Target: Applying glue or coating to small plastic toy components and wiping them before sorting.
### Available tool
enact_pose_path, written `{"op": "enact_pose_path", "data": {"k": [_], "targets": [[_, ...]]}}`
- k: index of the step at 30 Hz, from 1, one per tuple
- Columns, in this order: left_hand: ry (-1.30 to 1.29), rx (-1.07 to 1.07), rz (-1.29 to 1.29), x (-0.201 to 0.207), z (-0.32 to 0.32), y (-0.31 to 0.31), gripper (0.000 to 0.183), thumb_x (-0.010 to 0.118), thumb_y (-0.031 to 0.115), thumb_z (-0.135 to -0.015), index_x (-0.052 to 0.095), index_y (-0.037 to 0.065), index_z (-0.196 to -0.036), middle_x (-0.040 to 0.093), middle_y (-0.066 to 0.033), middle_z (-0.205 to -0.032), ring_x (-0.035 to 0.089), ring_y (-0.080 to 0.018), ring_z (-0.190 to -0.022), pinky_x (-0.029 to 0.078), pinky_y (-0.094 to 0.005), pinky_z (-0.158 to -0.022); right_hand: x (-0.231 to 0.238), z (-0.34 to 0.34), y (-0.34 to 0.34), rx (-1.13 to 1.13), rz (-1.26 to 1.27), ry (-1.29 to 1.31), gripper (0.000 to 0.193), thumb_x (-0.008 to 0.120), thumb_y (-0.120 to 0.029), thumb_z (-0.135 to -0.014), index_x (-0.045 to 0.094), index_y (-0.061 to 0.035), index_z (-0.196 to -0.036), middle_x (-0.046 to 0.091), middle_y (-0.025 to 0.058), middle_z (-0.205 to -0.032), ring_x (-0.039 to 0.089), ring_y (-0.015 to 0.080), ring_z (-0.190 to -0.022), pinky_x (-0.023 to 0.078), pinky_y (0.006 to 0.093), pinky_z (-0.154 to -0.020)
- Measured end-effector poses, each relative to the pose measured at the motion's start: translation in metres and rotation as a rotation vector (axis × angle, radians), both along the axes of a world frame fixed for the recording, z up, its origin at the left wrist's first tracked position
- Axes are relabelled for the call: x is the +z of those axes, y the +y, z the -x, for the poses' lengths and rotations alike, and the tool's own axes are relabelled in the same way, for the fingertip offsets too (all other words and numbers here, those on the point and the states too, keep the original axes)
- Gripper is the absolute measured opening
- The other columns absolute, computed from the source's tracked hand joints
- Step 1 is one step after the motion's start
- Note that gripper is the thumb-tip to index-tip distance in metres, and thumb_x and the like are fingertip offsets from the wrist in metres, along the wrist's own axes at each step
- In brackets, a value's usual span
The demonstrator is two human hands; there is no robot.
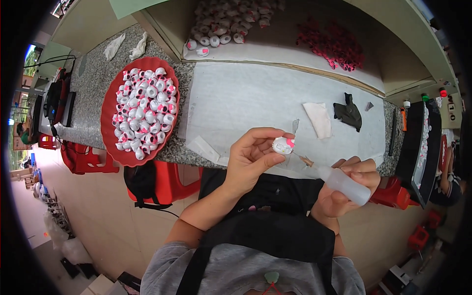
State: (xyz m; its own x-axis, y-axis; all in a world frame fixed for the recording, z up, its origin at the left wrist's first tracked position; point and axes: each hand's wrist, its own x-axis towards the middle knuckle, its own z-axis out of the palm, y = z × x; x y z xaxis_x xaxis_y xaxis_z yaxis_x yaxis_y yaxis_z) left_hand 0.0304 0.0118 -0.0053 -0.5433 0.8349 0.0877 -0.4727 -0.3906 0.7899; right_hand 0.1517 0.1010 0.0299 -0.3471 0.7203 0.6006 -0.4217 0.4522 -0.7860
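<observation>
Between the thumb and fingers of my left hand (255, 155) is a small white figurine head (282, 145) with a pink bow. My right hand (344, 189) is wrapped round a translucent squeeze bottle (350, 187), tilted toward the head. The bottle's thin needle tip (298, 157) reaches up to the head; whether it touches cannot be made out. To the left, a red scalloped tray (109, 129) is heaped with many similar white heads (145, 110) with pink and dark parts.
White paper (236, 98) covers the worktop before me. On it lie a white cloth scrap (317, 119) and a crumpled black piece (348, 113). The shelf behind holds more white heads (221, 22) and a pile of small pink parts (337, 44). A red stool (169, 184) stands below the table.
</observation>
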Motion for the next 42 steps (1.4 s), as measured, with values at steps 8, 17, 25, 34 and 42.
{"op": "enact_pose_path", "data": {"k": [8,17,25,34,42], "targets": [[-0.022,0.008,-0.031,0.002,0.0,-0.001,0.033,0.057,0.0,-0.069,0.043,0.0,-0.098,0.049,-0.0176,-0.098,0.05,-0.0215,-0.092,0.044,-0.0341,-0.077,0.003,0.002,-0.009,-0.022,-0.078,-0.048,0.045,0.073,-0.032,-0.055,0.042,-0.009,-0.078,0.041,0.0025,-0.071,0.042,0.0093,-0.053,0.038,0.0193,-0.045],[-0.03,-0.012,-0.03,0.001,-0.001,0.0,0.032,0.056,-0.001,-0.069,0.043,0.0,-0.098,0.049,-0.0182,-0.099,0.051,-0.0213,-0.091,0.044,-0.0331,-0.077,0.002,0.002,-0.01,-0.002,-0.081,-0.063,0.043,0.073,-0.029,-0.056,0.042,-0.0085,-0.079,0.042,0.0029,-0.072,0.042,0.0091,-0.054,0.039,0.0191,-0.045],[-0.035,-0.013,-0.011,0.001,-0.002,0.001,0.032,0.057,0.0,-0.069,0.043,0.001,-0.098,0.049,-0.0186,-0.099,0.052,-0.0207,-0.088,0.044,-0.0325,-0.077,0.001,-0.001,-0.007,0.005,-0.112,-0.058,0.041,0.073,-0.026,-0.056,0.043,-0.0084,-0.078,0.042,0.0028,-0.072,0.041,0.0089,-0.054,0.037,0.0183,-0.045],[-0.061,-0.036,-0.013,0.002,-0.003,0.001,0.032,0.057,0.003,-0.069,0.043,0.002,-0.098,0.049,-0.0183,-0.099,0.053,-0.0197,-0.085,0.043,-0.0315,-0.077,0.0,0.002,-0.014,-0.12,-0.05,0.024,0.04,0.073,-0.025,-0.056,0.042,-0.008,-0.076,0.04,0.002,-0.071,0.038,0.0083,-0.052,0.034,0.0172,-0.044],[-0.065,-0.046,-0.008,0.002,-0.005,0.001,0.032,0.057,0.002,-0.069,0.043,0.002,-0.098,0.049,-0.0183,-0.099,0.053,-0.0194,-0.086,0.044,-0.0321,-0.077,0.002,-0.001,-0.01,-0.065,-0.123,-0.019,0.041,0.073,-0.025,-0.056,0.041,-0.0079,-0.076,0.04,0.002,-0.071,0.037,0.008,-0.052,0.031,0.0165,-0.043]]}}
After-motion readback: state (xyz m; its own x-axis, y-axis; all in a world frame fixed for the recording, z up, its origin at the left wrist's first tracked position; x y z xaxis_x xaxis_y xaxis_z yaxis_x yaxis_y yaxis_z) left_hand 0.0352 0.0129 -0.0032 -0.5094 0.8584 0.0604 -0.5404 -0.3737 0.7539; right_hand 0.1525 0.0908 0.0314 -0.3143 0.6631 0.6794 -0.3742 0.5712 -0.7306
